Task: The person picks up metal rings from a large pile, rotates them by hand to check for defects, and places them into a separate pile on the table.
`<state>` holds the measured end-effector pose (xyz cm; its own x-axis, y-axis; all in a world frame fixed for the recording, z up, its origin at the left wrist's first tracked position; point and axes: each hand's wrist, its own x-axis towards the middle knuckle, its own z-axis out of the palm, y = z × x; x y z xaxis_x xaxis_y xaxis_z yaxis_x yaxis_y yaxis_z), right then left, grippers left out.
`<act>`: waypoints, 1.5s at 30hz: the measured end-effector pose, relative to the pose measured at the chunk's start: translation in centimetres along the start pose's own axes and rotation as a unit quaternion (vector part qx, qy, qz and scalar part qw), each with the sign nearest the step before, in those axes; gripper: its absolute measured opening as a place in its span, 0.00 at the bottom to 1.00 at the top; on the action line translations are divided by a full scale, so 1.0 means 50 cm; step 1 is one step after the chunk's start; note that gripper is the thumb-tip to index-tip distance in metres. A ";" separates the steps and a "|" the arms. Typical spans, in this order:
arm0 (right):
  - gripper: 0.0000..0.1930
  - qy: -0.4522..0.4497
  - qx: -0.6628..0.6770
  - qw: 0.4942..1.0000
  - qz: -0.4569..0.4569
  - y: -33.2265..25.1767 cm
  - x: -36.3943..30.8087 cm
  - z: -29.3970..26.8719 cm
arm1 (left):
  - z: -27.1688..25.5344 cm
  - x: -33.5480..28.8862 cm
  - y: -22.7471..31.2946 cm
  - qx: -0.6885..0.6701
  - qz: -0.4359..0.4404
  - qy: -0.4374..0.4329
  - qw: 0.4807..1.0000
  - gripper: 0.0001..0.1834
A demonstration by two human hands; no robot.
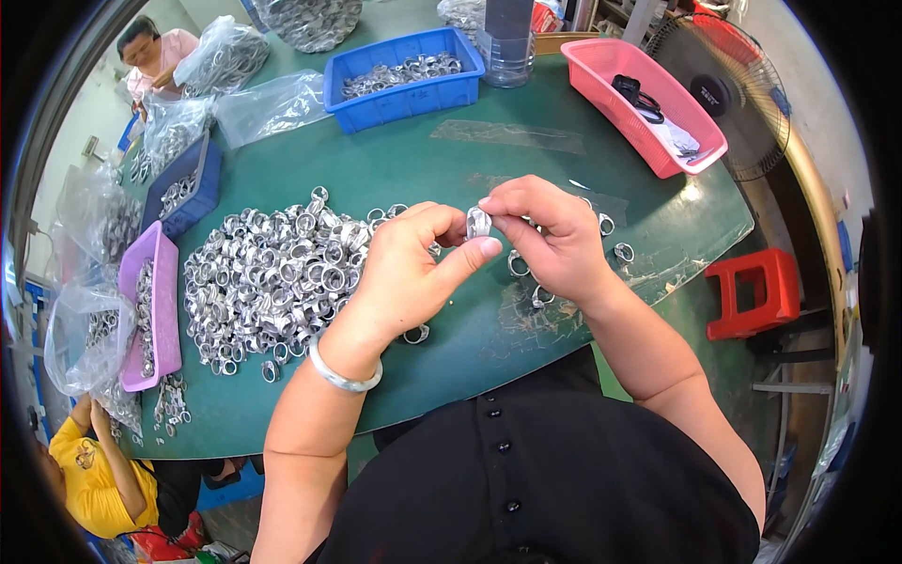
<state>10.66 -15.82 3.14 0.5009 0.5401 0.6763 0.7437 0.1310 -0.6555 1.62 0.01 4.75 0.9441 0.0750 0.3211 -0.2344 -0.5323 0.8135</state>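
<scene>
Between both hands a silver ring [478,223] is held above the green table. My left hand [409,263], with a pale bangle on its wrist, pinches the ring's left side between thumb and fingers. From the right, the fingertips of my right hand [554,230] close on the ring's edge. A large heap of silver rings [277,273] lies to the left of my left hand. Several loose rings, one of them a single ring [624,252], lie around and beyond my right hand. Another loose ring [416,334] rests below my left hand.
A blue bin [404,111] of rings stands at the back, beside a clear bottle [507,47]. Right of it are a pink basket [648,122] and a fan [723,94]. At left stand a purple basket [167,301] and bagged rings. Two other people sit leftward; a red stool [752,293] stands right.
</scene>
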 end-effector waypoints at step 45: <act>0.16 0.077 0.096 0.992 0.035 -0.016 -0.035 -0.002 | 0.023 -0.009 -0.012 -0.104 0.037 0.026 0.994 0.17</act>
<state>9.21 -16.95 2.51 0.6212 0.4220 0.6603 0.6135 0.2622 -0.7449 1.61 -0.65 3.54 0.9104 0.0895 0.4039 -0.3503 -0.3526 0.8677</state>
